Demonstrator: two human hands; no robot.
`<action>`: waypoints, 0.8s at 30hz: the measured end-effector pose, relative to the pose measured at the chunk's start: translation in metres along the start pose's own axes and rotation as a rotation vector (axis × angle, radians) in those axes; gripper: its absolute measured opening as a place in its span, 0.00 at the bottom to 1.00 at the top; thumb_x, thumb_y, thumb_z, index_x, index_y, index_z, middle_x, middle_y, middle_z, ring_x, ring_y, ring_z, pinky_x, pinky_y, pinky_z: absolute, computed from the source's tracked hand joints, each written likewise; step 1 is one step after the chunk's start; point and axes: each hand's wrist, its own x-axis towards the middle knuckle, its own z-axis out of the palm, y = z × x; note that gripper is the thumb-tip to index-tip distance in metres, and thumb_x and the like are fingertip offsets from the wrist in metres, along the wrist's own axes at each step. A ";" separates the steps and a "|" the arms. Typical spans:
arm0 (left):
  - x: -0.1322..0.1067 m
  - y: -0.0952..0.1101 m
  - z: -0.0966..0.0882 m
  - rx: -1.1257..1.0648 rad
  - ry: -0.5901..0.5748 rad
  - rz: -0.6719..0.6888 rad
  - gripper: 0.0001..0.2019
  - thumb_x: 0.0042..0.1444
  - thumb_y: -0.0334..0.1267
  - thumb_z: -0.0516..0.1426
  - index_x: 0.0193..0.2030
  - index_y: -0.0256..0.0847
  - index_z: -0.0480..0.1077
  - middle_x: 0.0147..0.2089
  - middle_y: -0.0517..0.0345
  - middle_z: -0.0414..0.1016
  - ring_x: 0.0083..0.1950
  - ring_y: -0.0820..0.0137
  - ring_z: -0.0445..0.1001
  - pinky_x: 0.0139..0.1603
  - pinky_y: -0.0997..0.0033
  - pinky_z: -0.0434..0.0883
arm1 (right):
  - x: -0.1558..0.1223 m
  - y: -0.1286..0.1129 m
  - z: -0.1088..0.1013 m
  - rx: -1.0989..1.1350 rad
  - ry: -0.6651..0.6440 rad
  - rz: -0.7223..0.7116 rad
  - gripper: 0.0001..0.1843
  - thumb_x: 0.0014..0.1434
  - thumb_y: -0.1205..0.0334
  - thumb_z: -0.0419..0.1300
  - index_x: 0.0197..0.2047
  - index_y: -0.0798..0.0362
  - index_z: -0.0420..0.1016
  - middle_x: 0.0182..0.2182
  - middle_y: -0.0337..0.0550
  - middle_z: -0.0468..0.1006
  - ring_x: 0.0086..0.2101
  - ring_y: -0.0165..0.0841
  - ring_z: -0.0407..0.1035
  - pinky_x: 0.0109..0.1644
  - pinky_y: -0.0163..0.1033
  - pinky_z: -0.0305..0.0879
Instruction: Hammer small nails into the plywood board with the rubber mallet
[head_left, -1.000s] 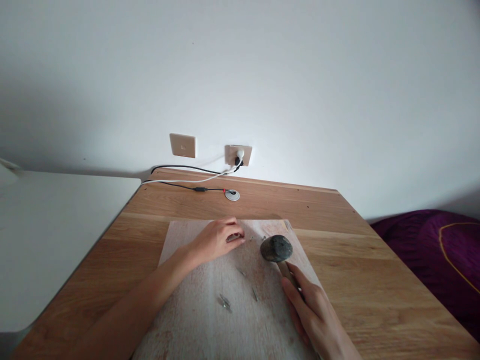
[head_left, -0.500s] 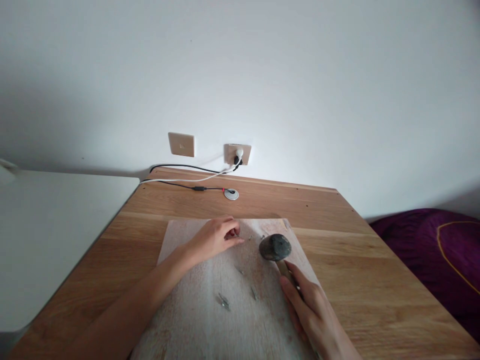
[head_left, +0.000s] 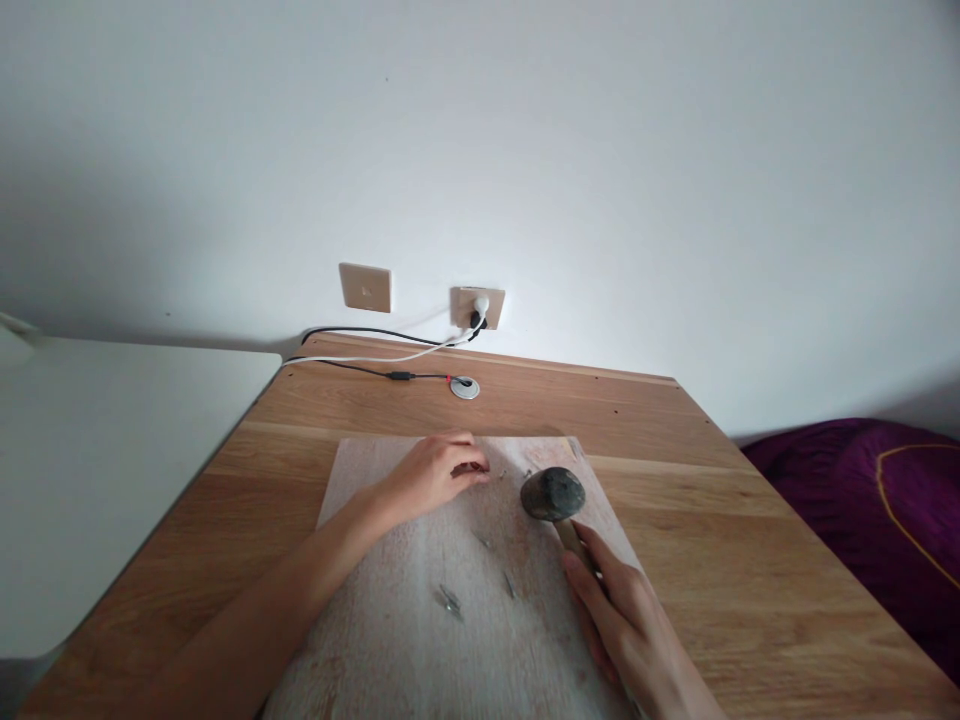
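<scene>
Black marks the head of the mallet (head_left: 553, 494) that our right hand (head_left: 634, 615) grips over the right edge of the whitish board (head_left: 382, 640). Its fingers close around the handle high up, near the head; we judge that so short a hold favours control over force. The head sits near the board's far right corner, just beside two small nails (head_left: 502, 474) close to the far edge, which seem to stand upright.

Our left hand (head_left: 442, 472) lies by the middle of that far edge, thumb and fingers curled toward one another next to the nails; the fingertips are too blurred for us to say whether they pinch anything. The hands keep apart, presumably so that the fingers stay clear of the head.

A cluster of loose nails (head_left: 450, 602) rests at mid-board, with a single nail (head_left: 511, 584) to its right, both within easy reach, we suppose. Beneath, the board lies well in from the worktop's (head_left: 735, 560) left and right edges, which probably gives it firm support. Cables (head_left: 375, 359) run along the worktop's far edge, away from the work.
</scene>
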 end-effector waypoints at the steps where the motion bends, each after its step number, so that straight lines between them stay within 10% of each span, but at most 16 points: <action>1: 0.000 0.000 0.000 0.002 -0.002 0.000 0.01 0.65 0.32 0.66 0.40 0.40 0.81 0.40 0.56 0.80 0.41 0.67 0.78 0.43 0.70 0.69 | 0.000 0.000 0.000 0.005 -0.003 0.013 0.34 0.70 0.33 0.53 0.64 0.51 0.76 0.21 0.39 0.78 0.30 0.43 0.79 0.33 0.41 0.75; 24: -0.001 0.005 -0.001 0.016 0.040 -0.037 0.05 0.60 0.27 0.64 0.35 0.39 0.75 0.36 0.59 0.76 0.37 0.69 0.74 0.40 0.71 0.66 | -0.001 -0.001 0.000 0.040 -0.060 0.007 0.35 0.72 0.34 0.51 0.67 0.52 0.72 0.16 0.32 0.69 0.20 0.37 0.70 0.27 0.38 0.66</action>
